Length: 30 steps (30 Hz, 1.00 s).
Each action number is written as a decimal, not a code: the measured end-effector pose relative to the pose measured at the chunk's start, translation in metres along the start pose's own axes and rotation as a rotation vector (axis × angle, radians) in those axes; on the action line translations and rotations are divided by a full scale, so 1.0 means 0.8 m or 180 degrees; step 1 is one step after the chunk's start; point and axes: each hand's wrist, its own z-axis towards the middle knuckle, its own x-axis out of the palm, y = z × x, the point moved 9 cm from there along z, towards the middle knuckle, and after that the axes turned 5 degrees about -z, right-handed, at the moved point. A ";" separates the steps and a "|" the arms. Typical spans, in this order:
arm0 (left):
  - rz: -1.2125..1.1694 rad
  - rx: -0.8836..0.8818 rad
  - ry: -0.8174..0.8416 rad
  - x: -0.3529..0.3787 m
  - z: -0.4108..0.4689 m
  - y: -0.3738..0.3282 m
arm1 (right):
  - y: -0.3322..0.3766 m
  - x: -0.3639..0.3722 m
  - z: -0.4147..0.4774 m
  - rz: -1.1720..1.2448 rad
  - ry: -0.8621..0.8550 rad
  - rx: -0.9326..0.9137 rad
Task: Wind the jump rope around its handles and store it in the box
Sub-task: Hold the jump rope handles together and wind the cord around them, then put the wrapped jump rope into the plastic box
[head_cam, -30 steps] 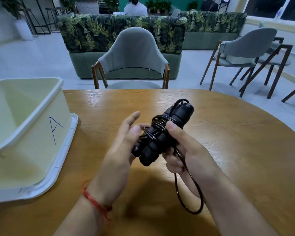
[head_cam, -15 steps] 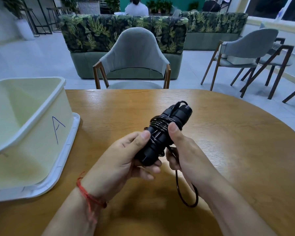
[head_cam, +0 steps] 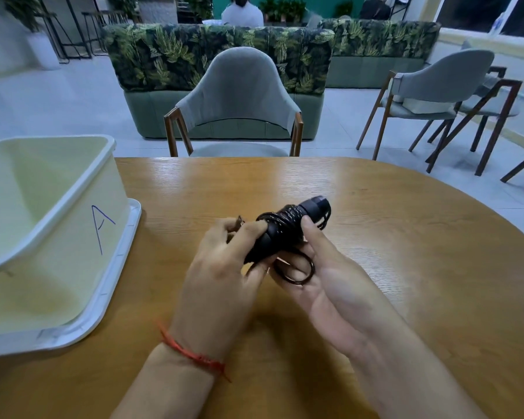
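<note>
The black jump rope (head_cam: pixel 288 225) is bundled, its cord coiled around the two handles held side by side above the table's middle. My left hand (head_cam: pixel 221 267) wraps the handles' near end from the left. My right hand (head_cam: pixel 324 276) supports the bundle from below and right, thumb pressing on the coils. A small loose loop of cord (head_cam: pixel 297 269) lies across my right palm. The pale cream box (head_cam: pixel 58 213), marked with a blue "A", stands open at the left; what I can see of its inside holds nothing.
The box sits on its white lid (head_cam: pixel 115 273) on the round wooden table (head_cam: pixel 406 252). A grey chair (head_cam: pixel 236 98) faces me across the table. More chairs (head_cam: pixel 436 95) and a leaf-print sofa (head_cam: pixel 218 58) stand farther back; two seated people are behind it.
The long hanging loop of cord has shrunk to a small loop in my right palm. My left hand closed over the handles' near end and the bundle tilted flatter.
</note>
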 end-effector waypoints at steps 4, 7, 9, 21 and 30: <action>0.0334 0.0324 -0.0060 0.008 -0.006 -0.027 | 0.002 0.013 -0.006 0.0305 0.0087 -0.0078; 0.0407 0.0399 0.0159 0.015 -0.011 -0.044 | 0.007 -0.004 -0.001 0.0294 -0.0436 -0.0158; 0.0352 0.0418 0.0335 0.015 -0.013 -0.050 | 0.017 -0.009 -0.002 0.0209 -0.0604 -0.0328; -0.0507 0.0114 -0.0324 -0.086 -0.004 -0.036 | 0.024 0.078 -0.043 0.0030 -0.0215 -0.0882; -0.0017 -0.0030 -0.1204 -0.249 -0.010 -0.015 | 0.040 0.263 -0.043 -0.1363 0.0645 -0.1005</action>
